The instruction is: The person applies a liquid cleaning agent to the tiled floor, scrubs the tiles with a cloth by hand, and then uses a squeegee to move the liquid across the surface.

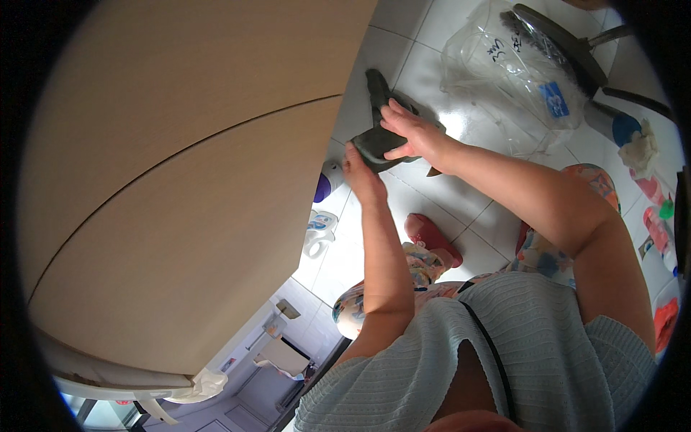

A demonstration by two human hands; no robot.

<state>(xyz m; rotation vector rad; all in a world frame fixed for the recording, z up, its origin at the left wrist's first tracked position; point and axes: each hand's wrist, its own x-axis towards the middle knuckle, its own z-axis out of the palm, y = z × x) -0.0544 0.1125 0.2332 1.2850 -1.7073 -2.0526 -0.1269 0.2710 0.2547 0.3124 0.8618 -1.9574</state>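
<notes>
A dark green item (374, 141), seemingly cloth or another soft material, is folded between my hands above the white tile floor. My left hand (364, 175) grips its near left edge, thumb along the rim. Across its right part lies my right hand (418, 135), thumb and fingers spread against it; whether that hand grips or only presses is unclear. A long dark green piece (378, 89) extends beyond the hands, and its link to the folded part is partly hidden. Under my right wrist shows a small brown pointed tip (433, 171).
A large tan panel (189, 189) fills the left side. Bottles (330, 181) and a white roll (318, 245) stand by its edge. At upper right are a clear plastic bag (502, 81) bearing writing and a dark round seat or base (572, 48). Pink bottles (656, 227) stand far right.
</notes>
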